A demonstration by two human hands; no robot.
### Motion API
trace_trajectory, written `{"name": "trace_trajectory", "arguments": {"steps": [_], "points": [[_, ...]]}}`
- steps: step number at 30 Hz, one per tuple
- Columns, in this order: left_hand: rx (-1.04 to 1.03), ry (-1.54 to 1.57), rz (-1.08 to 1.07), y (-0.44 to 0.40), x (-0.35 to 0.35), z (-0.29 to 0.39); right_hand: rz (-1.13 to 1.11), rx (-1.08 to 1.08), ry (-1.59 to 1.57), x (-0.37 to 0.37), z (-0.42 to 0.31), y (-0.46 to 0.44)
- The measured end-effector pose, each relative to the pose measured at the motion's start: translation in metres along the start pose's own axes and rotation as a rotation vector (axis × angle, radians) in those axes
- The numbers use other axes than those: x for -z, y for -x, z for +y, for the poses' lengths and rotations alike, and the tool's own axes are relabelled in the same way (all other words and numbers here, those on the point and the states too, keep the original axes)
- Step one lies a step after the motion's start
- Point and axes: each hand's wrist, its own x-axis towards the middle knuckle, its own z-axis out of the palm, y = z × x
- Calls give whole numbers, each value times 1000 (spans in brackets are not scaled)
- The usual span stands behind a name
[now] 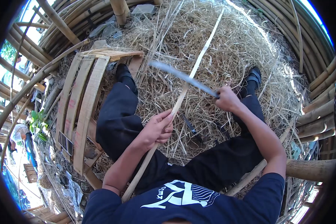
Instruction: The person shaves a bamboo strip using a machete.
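My left hand is closed around a long pale bamboo strip. The strip runs from beside my left hip, up between my legs and out over the ground ahead. In my right hand is the handle of a long-bladed knife, mostly hidden by my fingers. Its grey blade points up and to the left, a little blurred, and crosses the strip beyond my left hand. Whether blade and strip touch I cannot tell.
Dry bamboo shavings cover the ground around my feet. A slatted wooden bench stands at left with a phone-like dark slab on it. Bamboo poles are stacked at right, more at upper left. Another person is at far left.
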Motion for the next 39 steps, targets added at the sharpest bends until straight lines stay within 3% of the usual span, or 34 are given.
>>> {"name": "trace_trajectory", "arguments": {"steps": [4,5,8,11,12,16,22,24,26,30,32,34,35,37,39], "points": [[3,3,4,7,-1,-5,-92,97,141,-8,0,-13],[6,-41,51,7,-6,-3,-27,96,181,-10,13,-23],[9,1,-6,12,0,-6,70,-200,65,11,35,-39],[1,5,-3,11,1,0,119,-238,19,11,50,-38],[4,22,-7,9,0,0,-2,-220,-35,15,38,-31],[53,115,-42,10,-1,1,-46,174,97,-9,22,-21],[83,251,-107,5,3,-4,-59,161,274,-5,28,-50],[110,436,-200,12,6,-5,113,-106,68,-1,44,-60],[108,396,-183,16,5,-5,165,-269,108,16,60,-69],[87,445,-190,14,9,-2,217,-153,-36,6,59,-46],[70,421,-177,15,6,-1,17,-54,-7,16,33,-36],[80,389,-185,16,7,-3,74,202,146,7,26,-36],[93,399,-191,16,8,-4,65,212,144,6,24,-40],[93,424,-179,16,8,-7,48,123,194,8,26,-51],[103,454,-223,16,13,-10,97,-137,149,12,48,-77]]}}
